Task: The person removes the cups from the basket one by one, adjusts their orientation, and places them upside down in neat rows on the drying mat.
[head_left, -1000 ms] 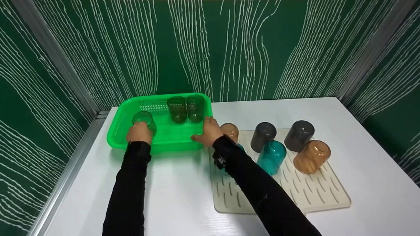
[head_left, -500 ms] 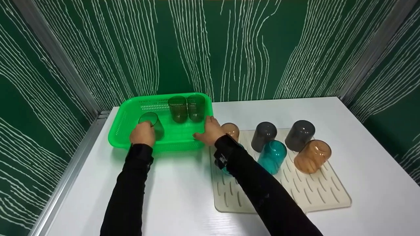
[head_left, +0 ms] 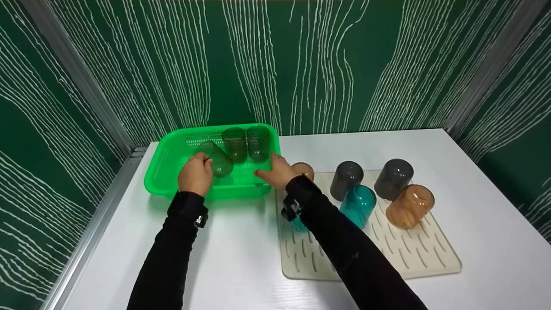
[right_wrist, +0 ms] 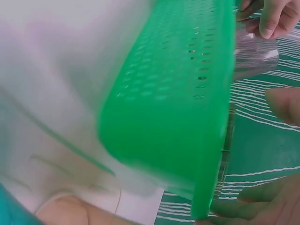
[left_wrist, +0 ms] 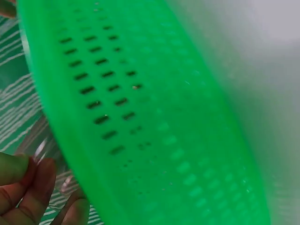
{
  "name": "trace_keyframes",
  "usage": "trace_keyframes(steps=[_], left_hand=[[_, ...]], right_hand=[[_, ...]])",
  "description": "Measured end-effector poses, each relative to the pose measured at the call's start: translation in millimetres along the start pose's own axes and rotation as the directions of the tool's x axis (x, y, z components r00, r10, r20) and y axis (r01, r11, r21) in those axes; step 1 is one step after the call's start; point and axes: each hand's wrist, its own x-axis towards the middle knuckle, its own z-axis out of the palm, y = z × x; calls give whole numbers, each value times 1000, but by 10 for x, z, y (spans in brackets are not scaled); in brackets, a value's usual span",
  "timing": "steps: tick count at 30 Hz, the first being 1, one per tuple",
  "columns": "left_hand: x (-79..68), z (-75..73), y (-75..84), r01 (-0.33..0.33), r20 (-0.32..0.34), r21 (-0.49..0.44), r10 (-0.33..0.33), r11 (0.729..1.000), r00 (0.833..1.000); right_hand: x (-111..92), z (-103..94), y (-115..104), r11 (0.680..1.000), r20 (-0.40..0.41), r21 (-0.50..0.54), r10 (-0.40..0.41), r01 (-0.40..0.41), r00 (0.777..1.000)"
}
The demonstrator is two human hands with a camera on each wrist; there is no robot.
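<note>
Held glass (head_left: 221,165): clear, inside the green basket (head_left: 228,192), to the left of two standing glasses; tilted, mouth toward the upper left, closed base toward the lower right; contact with the basket floor impossible to tell.
Left hand (head_left: 196,174): over the near side of the basket, fingers clamped on the glass close to its mouth.
Right hand (head_left: 277,172): at the near right corner of the basket; fingers apart from the thumb and spread along the rim, seemingly touching it.
Standing glasses: upright in the far right part of the basket; a brownish glass (head_left: 235,146) and, just beside it, a dark greenish glass (head_left: 258,144).
Drying mat (head_left: 301,267): beige, ridged, to the right of the basket, partly covered from view by the right sleeve (head_left: 348,254).
Mat glasses: all mouth down; a left grey glass (head_left: 346,181), a right grey glass (head_left: 393,178), an orange glass (head_left: 410,206) in front of the latter, a teal glass (head_left: 358,206) near the middle; also an amber glass (head_left: 303,169) and a second teal glass (head_left: 300,224), both mostly hidden behind the right arm.
Table (head_left: 241,267): white, under basket and mat.
Back wall (head_left: 318,64): dark green with wavy white lines.
</note>
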Motion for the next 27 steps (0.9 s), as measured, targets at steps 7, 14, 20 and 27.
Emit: trace_keyframes(steps=[7, 14, 20, 27], left_hand=[[-123, -58, 152, -15, -53, -166, 6, 986, 999], [-302, -75, 363, -85, -110, -359, 48, 930, 993], [-442, -86, 613, -120, -138, -527, 55, 841, 989], [-651, -95, 877, -107, -101, -716, 50, 690, 994]], right_hand=[[173, 16, 208, 971, -26, 224, -79, 83, 997], [-107, -152, -37, 924, -22, 376, -57, 61, 998], [-224, -191, -96, 770, -57, 625, -115, 126, 992], [-418, -196, -123, 565, -182, 783, -192, 260, 964]])
